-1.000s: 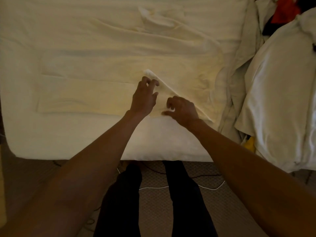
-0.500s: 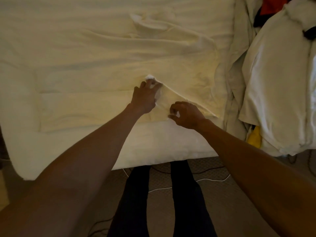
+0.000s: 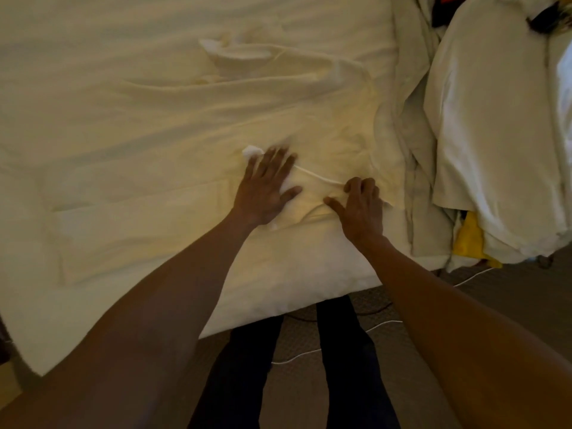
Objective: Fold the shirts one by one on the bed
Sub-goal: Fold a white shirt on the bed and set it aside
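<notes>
A cream long-sleeved shirt (image 3: pixel 192 125) lies spread across the bed (image 3: pixel 278 283), its collar toward the far side and one sleeve laid along the near edge to the left. My left hand (image 3: pixel 266 187) presses flat with spread fingers on a folded-over flap of the shirt, whose white corner pokes out past the fingertips. My right hand (image 3: pixel 360 205) rests flat beside it on the same fold, fingers straight, thumb pointing left. The cloth under both palms is hidden.
A heap of pale garments (image 3: pixel 483 125) fills the bed's right side, with a yellow piece (image 3: pixel 470 239) at its lower edge and dark and red items at the top right. My dark-trousered legs (image 3: pixel 297 366) stand at the bed's edge on carpet crossed by white cables.
Both hands went from pinching the shirt's flap to lying flat on it. The flap has been laid down and the hands have moved slightly away from me.
</notes>
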